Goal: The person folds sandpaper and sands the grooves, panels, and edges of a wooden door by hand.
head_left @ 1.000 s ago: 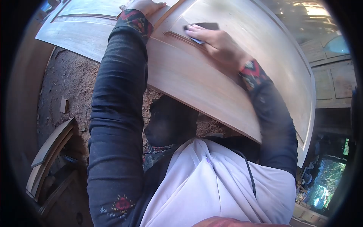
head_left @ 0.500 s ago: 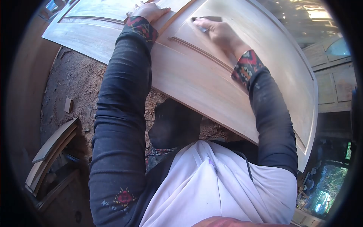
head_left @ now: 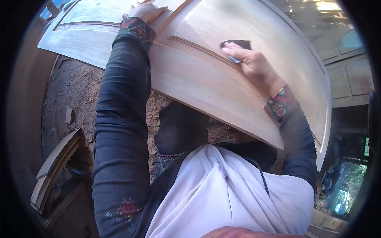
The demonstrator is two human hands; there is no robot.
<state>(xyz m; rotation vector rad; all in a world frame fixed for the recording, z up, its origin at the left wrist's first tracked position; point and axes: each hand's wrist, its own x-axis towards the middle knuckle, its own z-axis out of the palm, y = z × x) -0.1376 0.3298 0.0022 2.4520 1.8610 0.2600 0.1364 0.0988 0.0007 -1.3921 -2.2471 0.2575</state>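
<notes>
A pale wooden panel door [head_left: 206, 83] with recessed panels and raised mouldings lies across the upper part of the view. My left hand [head_left: 146, 12] rests on its frame near the top, fingers apart, with nothing held. On the right, my right hand [head_left: 254, 63] grips a dark sanding pad [head_left: 240, 44] with a bluish-white underside, pressed to the recessed panel beside the moulding. That hand is slightly blurred, and part of the pad is hidden under the fingers.
Curved wooden pieces [head_left: 57, 162] stand at the lower left. A small wood block [head_left: 69, 116] lies on the sawdust-covered ground [head_left: 75, 89]. More panelled wood [head_left: 357, 81] is at the right, beyond the door's edge.
My right hand with the pad first moved up and left a little, then down and right along the panel. My left hand stays on the frame, shifting slightly with the view.
</notes>
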